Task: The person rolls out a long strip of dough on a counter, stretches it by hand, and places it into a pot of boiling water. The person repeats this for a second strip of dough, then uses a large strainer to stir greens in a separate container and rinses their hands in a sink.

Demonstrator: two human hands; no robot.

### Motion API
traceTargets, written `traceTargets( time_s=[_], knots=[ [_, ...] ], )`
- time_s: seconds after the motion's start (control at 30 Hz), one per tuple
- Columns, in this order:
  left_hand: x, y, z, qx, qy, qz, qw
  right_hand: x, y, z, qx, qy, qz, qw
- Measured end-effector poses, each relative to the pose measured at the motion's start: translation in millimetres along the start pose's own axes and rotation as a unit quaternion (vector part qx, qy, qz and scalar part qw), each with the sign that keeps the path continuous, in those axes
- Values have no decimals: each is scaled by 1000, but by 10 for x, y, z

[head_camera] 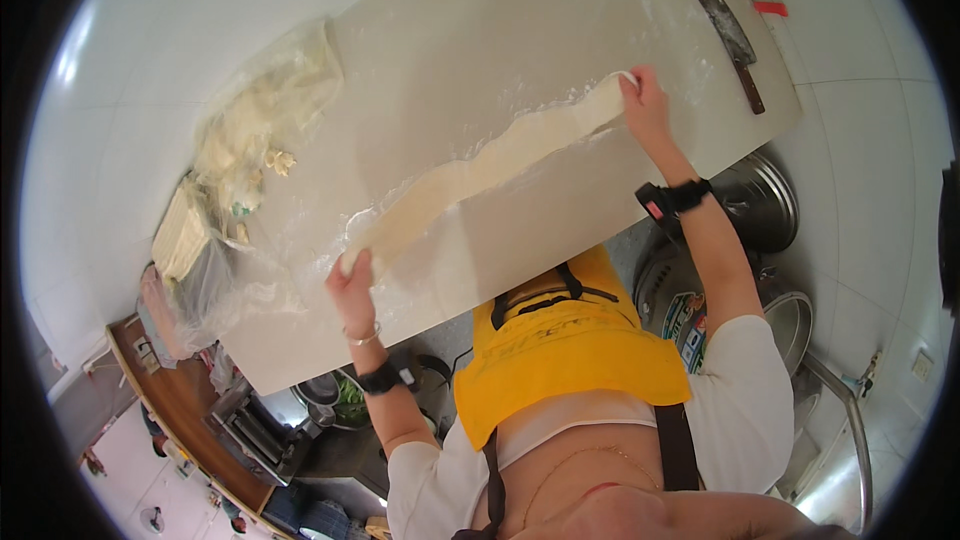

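Observation:
A long, thin strip of dough (487, 161) stretches diagonally across a floured worktop (517, 240). My left hand (351, 292) pinches its near-left end between thumb and fingers. At the far-right end, my right hand (646, 109) grips the dough, and a bit of its edge folds up at the fingertips. Between the hands the strip lies on or just above the surface; which of the two I cannot tell. Loose flour traces its upper edge.
A cleaver (727, 30) lies at the worktop's right end, near a red-handled item (771, 9). Clear plastic bags with dough (255, 112) and a pale stack (182, 229) line the left side. Metal pots (757, 202) stand below the right edge; a roller machine (259, 427) is lower left.

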State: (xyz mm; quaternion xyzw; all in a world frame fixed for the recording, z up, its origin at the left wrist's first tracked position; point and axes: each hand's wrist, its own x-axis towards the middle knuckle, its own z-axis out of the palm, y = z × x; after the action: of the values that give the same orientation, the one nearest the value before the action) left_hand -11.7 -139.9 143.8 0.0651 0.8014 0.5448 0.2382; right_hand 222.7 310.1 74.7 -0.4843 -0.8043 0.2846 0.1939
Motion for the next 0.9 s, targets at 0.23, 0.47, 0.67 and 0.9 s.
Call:
traceTargets(
  time_s=[0.23,0.47,0.67,0.9],
  knots=[
    [-49,-273,-725,-187,126,-33,974,158,536,-586,275,90,34,957],
    [631,-2010,-1926,308,210,-151,916,630,2369,-609,-133,188,24,973],
    [566,-1678,-2566,231,338,-108,906,681,2569,-1675,-181,252,129,942],
    [-139,-469,193,200,-164,206,944,-1169,-84,168,92,-20,30,995]
  ],
)
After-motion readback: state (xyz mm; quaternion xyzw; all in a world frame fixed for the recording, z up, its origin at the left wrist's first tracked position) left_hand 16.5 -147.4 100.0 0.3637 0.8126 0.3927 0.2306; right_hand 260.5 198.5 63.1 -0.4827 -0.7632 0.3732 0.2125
